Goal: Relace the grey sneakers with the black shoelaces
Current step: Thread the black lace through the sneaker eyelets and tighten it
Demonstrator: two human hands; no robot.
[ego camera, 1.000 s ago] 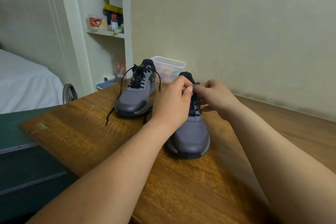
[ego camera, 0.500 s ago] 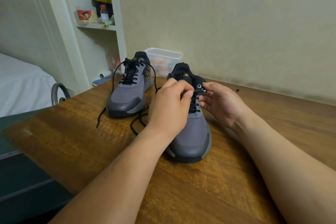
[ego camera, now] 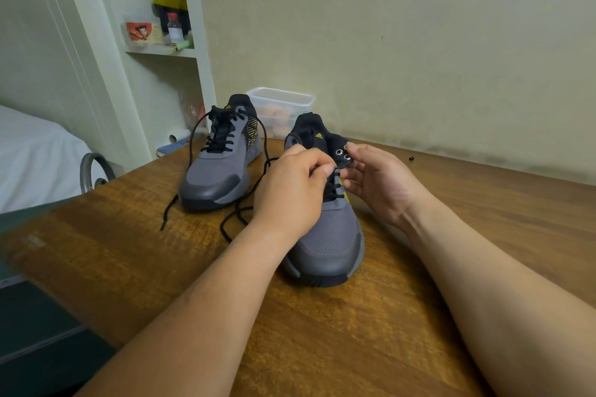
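Two grey sneakers stand on the wooden table (ego camera: 338, 332), toes toward me. The left sneaker (ego camera: 219, 171) is laced, with its black lace ends (ego camera: 196, 151) hanging loose onto the table. The right sneaker (ego camera: 329, 235) is partly laced. My left hand (ego camera: 290, 190) is curled over its tongue and pinches the black shoelace (ego camera: 238, 216) near the top eyelets. My right hand (ego camera: 374, 180) holds the sneaker's right eyelet flap, where two metal eyelets (ego camera: 342, 154) show. The lace tip is hidden by my fingers.
A clear plastic container (ego camera: 280, 106) stands behind the sneakers against the wall. A small dark object (ego camera: 411, 158) lies on the table at the right. A white shelf unit (ego camera: 161, 42) with small items stands at the left, a bed (ego camera: 32, 155) beyond it.
My right hand has opened out from a pinch above the tongue and now holds the eyelet flap, baring the two metal eyelets. The view has shifted slightly.
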